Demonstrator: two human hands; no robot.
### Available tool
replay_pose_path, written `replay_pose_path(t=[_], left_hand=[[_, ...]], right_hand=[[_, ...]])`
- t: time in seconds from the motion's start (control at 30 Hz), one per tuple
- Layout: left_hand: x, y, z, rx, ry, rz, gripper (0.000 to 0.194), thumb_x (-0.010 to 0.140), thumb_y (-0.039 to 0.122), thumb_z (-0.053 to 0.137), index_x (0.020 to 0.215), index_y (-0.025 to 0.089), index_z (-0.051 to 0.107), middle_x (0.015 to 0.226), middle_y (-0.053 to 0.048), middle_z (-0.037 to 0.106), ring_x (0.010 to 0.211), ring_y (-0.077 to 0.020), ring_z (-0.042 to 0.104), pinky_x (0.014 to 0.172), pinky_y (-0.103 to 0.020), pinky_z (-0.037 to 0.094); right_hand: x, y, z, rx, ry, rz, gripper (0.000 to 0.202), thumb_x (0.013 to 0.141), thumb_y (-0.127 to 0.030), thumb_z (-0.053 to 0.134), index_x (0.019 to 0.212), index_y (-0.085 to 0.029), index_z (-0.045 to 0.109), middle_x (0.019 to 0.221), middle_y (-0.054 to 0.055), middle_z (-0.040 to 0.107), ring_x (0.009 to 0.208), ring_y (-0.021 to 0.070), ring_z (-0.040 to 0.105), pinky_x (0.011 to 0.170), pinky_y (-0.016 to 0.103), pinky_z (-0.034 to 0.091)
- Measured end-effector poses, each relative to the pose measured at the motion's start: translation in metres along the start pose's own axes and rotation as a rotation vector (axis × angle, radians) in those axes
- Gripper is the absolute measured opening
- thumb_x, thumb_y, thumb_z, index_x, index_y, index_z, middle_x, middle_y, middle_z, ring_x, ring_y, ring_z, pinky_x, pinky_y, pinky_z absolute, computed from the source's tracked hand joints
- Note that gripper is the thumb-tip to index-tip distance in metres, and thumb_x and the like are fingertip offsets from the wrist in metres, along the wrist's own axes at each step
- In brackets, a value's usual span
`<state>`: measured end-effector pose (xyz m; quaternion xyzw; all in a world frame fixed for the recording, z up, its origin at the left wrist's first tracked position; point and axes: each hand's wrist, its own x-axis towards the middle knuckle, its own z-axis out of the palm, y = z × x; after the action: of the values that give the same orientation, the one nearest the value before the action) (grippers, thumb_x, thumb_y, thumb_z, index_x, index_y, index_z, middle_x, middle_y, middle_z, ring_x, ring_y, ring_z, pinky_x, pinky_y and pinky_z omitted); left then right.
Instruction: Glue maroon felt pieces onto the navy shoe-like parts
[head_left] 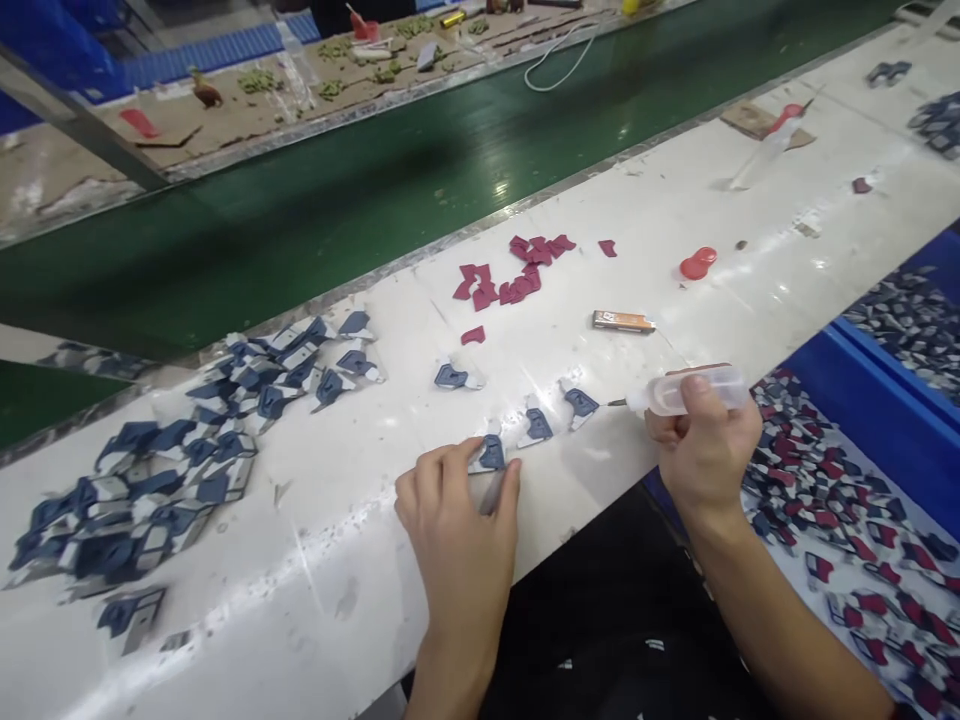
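Observation:
Between its thumb and fingers my left hand (461,510) has a blue and white piece (492,453) that lies on the white table. My right hand (705,430) grips a clear squeeze bottle (731,385) whose thin needle tip points left. That tip is close beside a blue and white piece (580,404). Another such piece (537,426) lies between this one and my left hand, and one more (454,376) is further back. Small dark red pieces (480,287) are grouped behind them.
A heap of blue and white pieces (157,490) covers the table's left. An orange-labelled lighter (624,321), red caps (697,264) and a second bottle (769,145) lie further back. A blue bin (885,400) at right holds many pieces. Beyond the table runs a green belt (420,210).

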<state>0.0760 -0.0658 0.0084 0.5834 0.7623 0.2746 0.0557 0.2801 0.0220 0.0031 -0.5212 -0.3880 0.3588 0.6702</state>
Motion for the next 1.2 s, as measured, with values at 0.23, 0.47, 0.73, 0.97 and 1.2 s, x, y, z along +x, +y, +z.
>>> replay_pose_path(t=[0.23, 0.47, 0.73, 0.97, 1.2], left_hand=[[0.012, 0.049, 0.015, 0.030, 0.076, 0.186, 0.030, 0.094, 0.037, 0.079, 0.119, 0.022, 0.071, 0.138, -0.019, 0.051, 0.123, -0.0393, 0.044, 0.100, -0.057, 0.045], [0.024, 0.067, 0.047, 0.084, 0.018, 0.298, 0.015, 0.098, 0.027, 0.073, 0.112, 0.022, 0.072, 0.146, -0.020, 0.056, 0.130, -0.0410, 0.046, 0.097, -0.057, 0.044], [-0.006, 0.050, 0.007, 0.059, -0.127, 0.388, 0.021, 0.097, 0.011, 0.070, 0.115, 0.021, 0.073, 0.154, -0.017, 0.056, 0.137, -0.0378, 0.049, 0.104, -0.053, 0.042], [-0.026, 0.037, 0.004, 0.033, -0.039, 0.263, 0.039, 0.092, 0.030, 0.082, 0.127, 0.018, 0.069, 0.126, -0.014, 0.063, 0.116, -0.0299, 0.062, 0.100, -0.047, 0.042], [-0.026, 0.039, 0.017, -0.075, -0.003, 0.230, 0.028, 0.090, 0.025, 0.086, 0.114, 0.019, 0.074, 0.105, -0.007, 0.067, 0.096, -0.0230, 0.062, 0.086, -0.042, 0.047]], right_hand=[[0.007, 0.002, -0.001, 0.139, 0.054, 0.078, 0.041, 0.090, -0.049, 0.085, 0.077, -0.022, 0.058, 0.051, -0.010, 0.042, 0.039, 0.0076, 0.031, 0.039, 0.022, 0.025], [0.009, 0.006, -0.009, 0.165, -0.027, 0.110, 0.038, 0.097, -0.049, 0.080, 0.080, -0.020, 0.061, 0.056, -0.008, 0.045, 0.043, 0.0082, 0.034, 0.040, 0.022, 0.026], [-0.015, -0.004, -0.023, -0.059, -0.215, 0.105, 0.025, 0.099, -0.042, 0.079, 0.090, -0.021, 0.068, 0.068, -0.005, 0.056, 0.052, 0.0108, 0.045, 0.047, 0.024, 0.039], [-0.034, -0.016, -0.020, -0.194, -0.369, 0.035, 0.014, 0.096, -0.031, 0.080, 0.091, -0.024, 0.069, 0.072, -0.005, 0.064, 0.057, 0.0119, 0.057, 0.050, 0.021, 0.047], [-0.035, -0.014, -0.016, -0.256, -0.388, 0.008, 0.016, 0.093, -0.031, 0.082, 0.089, -0.023, 0.069, 0.072, -0.004, 0.065, 0.056, 0.0118, 0.055, 0.045, 0.021, 0.044]])
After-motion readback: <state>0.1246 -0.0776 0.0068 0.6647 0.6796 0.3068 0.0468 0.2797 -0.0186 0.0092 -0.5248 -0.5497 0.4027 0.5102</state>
